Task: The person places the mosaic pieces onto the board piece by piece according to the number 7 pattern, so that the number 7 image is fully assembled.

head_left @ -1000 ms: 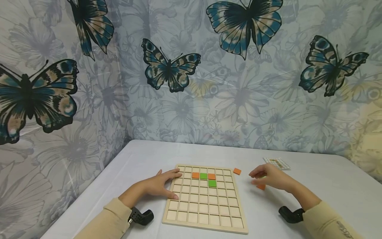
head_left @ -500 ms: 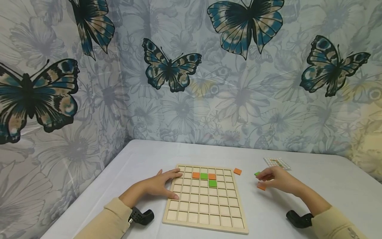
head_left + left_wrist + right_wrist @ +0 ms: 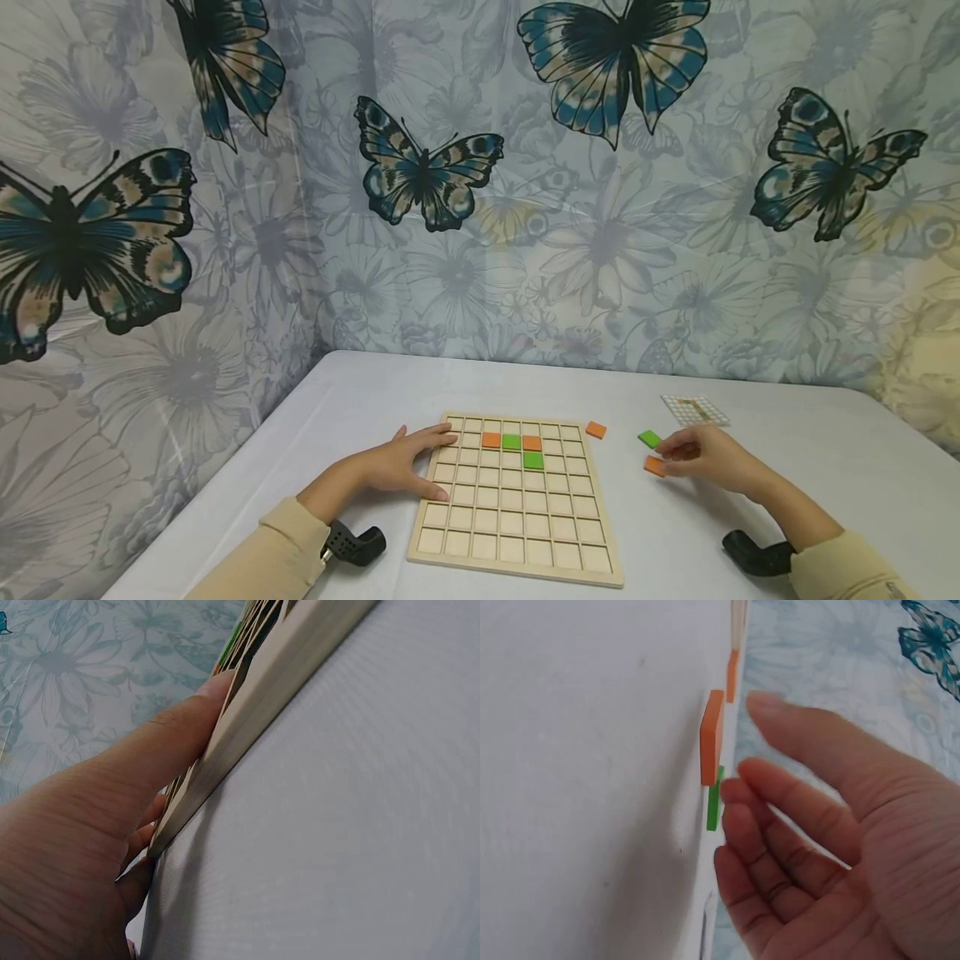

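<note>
A wooden grid board lies on the white table, with orange and green square tiles in its upper cells. My left hand rests along its left side, fingers and thumb spread over the edge; in the left wrist view the thumb lies across the rim. Just right of a loose orange tile hovers my right hand, its fingers loosely bent. The right wrist view shows a gap between thumb and fingers, with that orange tile beside the fingertips. A green tile lies just behind it.
Another orange tile sits by the board's far right corner. A card printed with a grid pattern lies farther back, behind the right hand. The table ends at a hanging cloth with butterflies and flowers.
My right hand has moved to the right and slightly toward me, uncovering the green tile and most of the orange one. The left hand and board have stayed in place.
</note>
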`<move>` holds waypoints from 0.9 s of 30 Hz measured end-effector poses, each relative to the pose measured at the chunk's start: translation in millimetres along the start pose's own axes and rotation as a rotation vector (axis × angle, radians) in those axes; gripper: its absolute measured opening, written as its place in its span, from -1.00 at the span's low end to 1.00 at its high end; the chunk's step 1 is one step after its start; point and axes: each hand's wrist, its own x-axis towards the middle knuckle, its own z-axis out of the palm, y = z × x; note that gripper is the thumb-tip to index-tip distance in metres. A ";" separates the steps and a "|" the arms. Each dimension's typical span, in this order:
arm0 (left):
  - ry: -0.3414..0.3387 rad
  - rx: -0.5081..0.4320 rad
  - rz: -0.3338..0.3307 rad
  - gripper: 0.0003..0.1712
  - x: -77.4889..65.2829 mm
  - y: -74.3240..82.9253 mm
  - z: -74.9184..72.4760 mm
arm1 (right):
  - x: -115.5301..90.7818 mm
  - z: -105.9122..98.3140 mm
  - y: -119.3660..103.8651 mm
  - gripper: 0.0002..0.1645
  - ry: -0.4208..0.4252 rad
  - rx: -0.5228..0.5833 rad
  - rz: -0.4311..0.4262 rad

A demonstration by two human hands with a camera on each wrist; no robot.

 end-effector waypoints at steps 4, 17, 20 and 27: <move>0.005 0.007 0.004 -0.01 -0.2 -0.3 -0.1 | -0.3 3.1 2.9 -0.51 0.003 -0.015 -0.023; 0.006 0.008 -0.003 -0.01 0.0 1.1 -0.4 | -0.1 10.4 0.1 -0.59 0.043 -0.070 -0.007; 0.011 0.016 0.001 -0.02 0.1 -0.2 0.2 | -0.1 10.2 -0.2 -0.62 0.043 -0.081 -0.016; 0.009 0.007 0.009 -0.01 0.7 -0.4 0.4 | -0.5 9.9 -0.1 -0.66 0.038 -0.076 -0.006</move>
